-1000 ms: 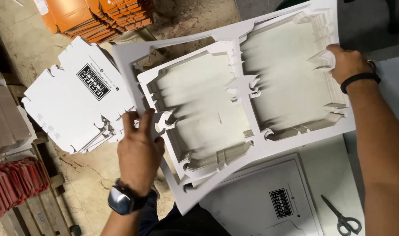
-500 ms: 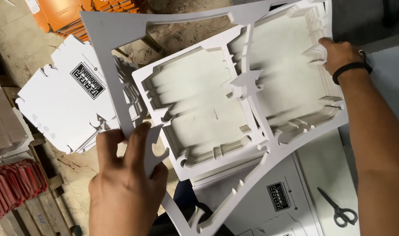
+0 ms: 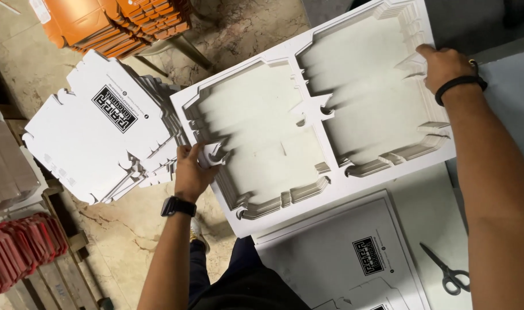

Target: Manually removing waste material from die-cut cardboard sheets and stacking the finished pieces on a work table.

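i hold a stack of white die-cut cardboard frames above the table, tilted, with two box-shaped cutouts. my left hand clamps its near-left edge; my right hand grips the far-right edge, fingers partly hidden. left: a pile of white die-cut blanks, orange cartons, red pieces. below: printed white sheets, corner cut off; scissors beside.

floor: marbled stone | pallet: wooden, possibly | light: dim
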